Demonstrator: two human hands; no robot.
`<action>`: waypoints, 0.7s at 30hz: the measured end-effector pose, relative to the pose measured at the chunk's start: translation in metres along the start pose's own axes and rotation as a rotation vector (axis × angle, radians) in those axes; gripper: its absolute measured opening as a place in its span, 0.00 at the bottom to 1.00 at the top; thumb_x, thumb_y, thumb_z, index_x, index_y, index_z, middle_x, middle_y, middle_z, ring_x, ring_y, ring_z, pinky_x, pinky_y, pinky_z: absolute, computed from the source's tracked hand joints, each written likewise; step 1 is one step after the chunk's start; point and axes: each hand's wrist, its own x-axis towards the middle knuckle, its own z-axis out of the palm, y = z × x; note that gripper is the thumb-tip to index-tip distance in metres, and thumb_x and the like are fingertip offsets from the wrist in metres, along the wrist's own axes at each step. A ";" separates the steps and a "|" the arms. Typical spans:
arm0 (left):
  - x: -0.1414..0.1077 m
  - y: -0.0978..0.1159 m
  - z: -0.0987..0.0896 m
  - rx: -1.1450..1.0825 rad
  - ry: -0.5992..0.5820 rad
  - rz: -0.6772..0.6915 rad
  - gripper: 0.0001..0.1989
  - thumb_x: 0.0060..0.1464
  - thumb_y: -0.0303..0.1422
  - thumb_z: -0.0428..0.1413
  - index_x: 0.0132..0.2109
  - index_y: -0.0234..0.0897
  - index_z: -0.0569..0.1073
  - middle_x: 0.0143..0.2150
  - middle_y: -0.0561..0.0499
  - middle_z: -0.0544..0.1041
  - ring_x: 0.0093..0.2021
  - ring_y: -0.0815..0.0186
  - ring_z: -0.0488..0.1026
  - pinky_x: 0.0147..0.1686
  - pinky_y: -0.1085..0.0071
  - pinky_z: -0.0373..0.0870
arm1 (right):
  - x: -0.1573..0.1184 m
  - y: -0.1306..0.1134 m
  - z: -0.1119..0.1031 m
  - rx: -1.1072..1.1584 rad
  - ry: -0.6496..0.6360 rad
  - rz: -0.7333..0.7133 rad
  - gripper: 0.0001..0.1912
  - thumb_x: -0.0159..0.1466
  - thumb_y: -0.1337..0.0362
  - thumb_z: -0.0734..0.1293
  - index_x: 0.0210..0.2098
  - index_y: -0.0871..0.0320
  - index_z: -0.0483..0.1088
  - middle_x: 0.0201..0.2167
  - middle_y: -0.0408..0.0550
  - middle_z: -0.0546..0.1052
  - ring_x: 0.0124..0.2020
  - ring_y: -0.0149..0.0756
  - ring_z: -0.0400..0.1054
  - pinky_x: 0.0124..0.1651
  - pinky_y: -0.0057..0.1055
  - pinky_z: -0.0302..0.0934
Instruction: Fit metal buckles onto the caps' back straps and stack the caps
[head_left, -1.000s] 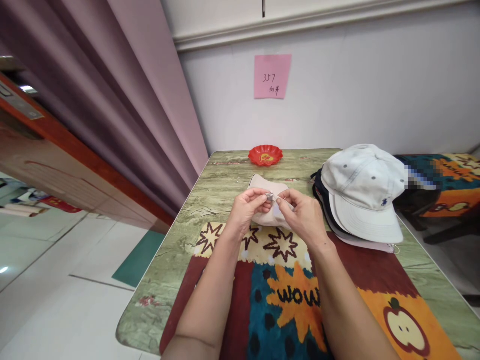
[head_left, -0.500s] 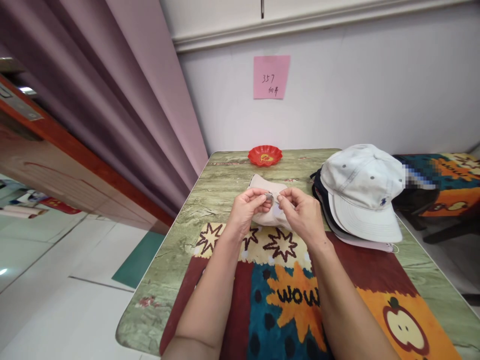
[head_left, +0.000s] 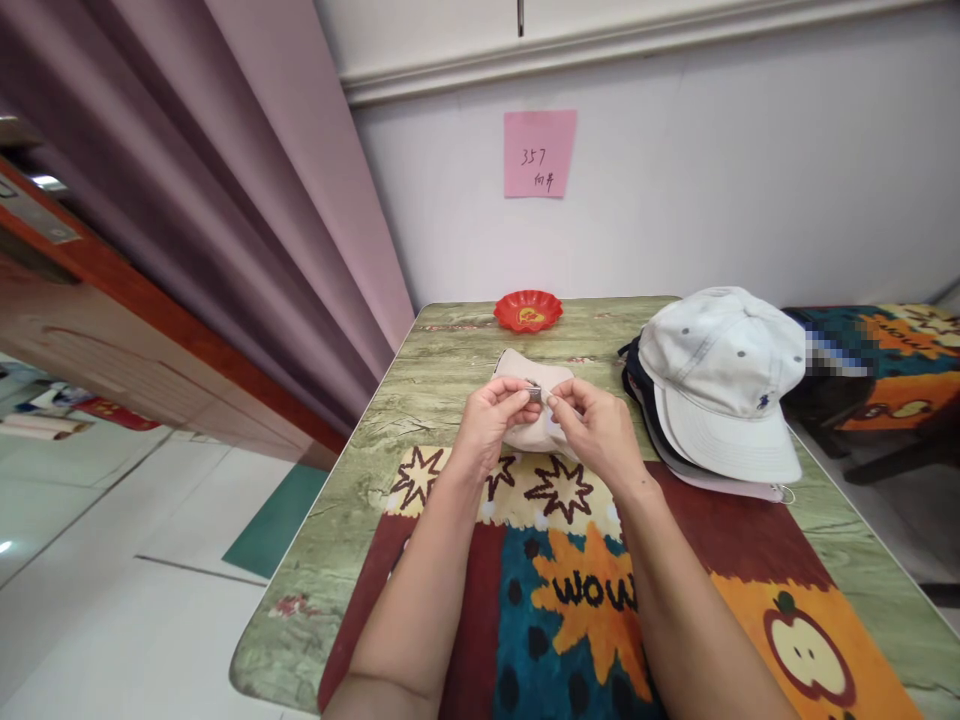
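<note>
Between my two hands is a small metal buckle, at the near part of a pale beige cap lying on the table. My left hand pinches the buckle between thumb and fingers. Close on its right, my right hand is closed in a pinch on a thin pale strap end beside the buckle. Fingers hide part of the cap and most of the strap.
A stack of caps, white one on top, stands on the right. A red scalloped dish sits at the table's back. The patterned mat lies under my forearms. A pink note hangs on the wall.
My right hand has moved slightly left, bringing its fingertips closer to the buckle. My left hand keeps its pinch. The whole view has shifted a little.
</note>
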 end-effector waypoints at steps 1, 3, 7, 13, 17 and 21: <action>0.000 -0.001 0.000 0.002 -0.003 -0.007 0.19 0.38 0.35 0.73 0.36 0.31 0.76 0.29 0.50 0.80 0.28 0.69 0.78 0.33 0.74 0.76 | 0.000 0.000 0.000 -0.005 -0.003 0.004 0.09 0.64 0.58 0.65 0.32 0.54 0.74 0.25 0.42 0.79 0.23 0.32 0.64 0.31 0.30 0.50; 0.001 -0.002 -0.001 0.010 -0.008 -0.015 0.19 0.39 0.35 0.72 0.37 0.31 0.77 0.28 0.49 0.80 0.27 0.69 0.78 0.31 0.75 0.75 | 0.000 0.000 0.000 -0.018 -0.011 0.011 0.09 0.64 0.58 0.65 0.32 0.54 0.74 0.25 0.42 0.78 0.23 0.32 0.64 0.31 0.30 0.50; 0.001 -0.003 -0.003 0.056 -0.021 -0.008 0.19 0.41 0.35 0.71 0.39 0.30 0.78 0.28 0.49 0.80 0.27 0.70 0.77 0.30 0.75 0.75 | 0.000 0.000 -0.002 -0.063 -0.034 0.022 0.08 0.63 0.58 0.65 0.32 0.54 0.74 0.24 0.41 0.78 0.24 0.32 0.64 0.31 0.30 0.49; 0.002 -0.003 -0.005 0.118 -0.037 0.010 0.16 0.42 0.34 0.70 0.38 0.31 0.79 0.29 0.50 0.79 0.27 0.71 0.75 0.31 0.74 0.74 | 0.000 0.000 -0.005 -0.083 -0.050 0.002 0.09 0.63 0.58 0.65 0.32 0.53 0.75 0.25 0.41 0.78 0.25 0.32 0.64 0.32 0.29 0.49; 0.002 -0.004 -0.005 0.141 -0.029 0.023 0.13 0.43 0.33 0.69 0.37 0.32 0.80 0.30 0.50 0.80 0.28 0.71 0.74 0.33 0.74 0.73 | 0.000 -0.001 -0.006 -0.094 -0.053 0.007 0.09 0.62 0.58 0.65 0.32 0.54 0.75 0.25 0.42 0.78 0.24 0.32 0.63 0.32 0.29 0.48; 0.001 -0.003 -0.002 0.194 0.012 0.076 0.11 0.43 0.32 0.68 0.35 0.33 0.81 0.33 0.50 0.80 0.31 0.72 0.74 0.36 0.75 0.72 | 0.000 -0.003 -0.007 -0.112 -0.048 0.008 0.09 0.62 0.58 0.65 0.31 0.54 0.75 0.25 0.42 0.77 0.24 0.33 0.62 0.31 0.30 0.47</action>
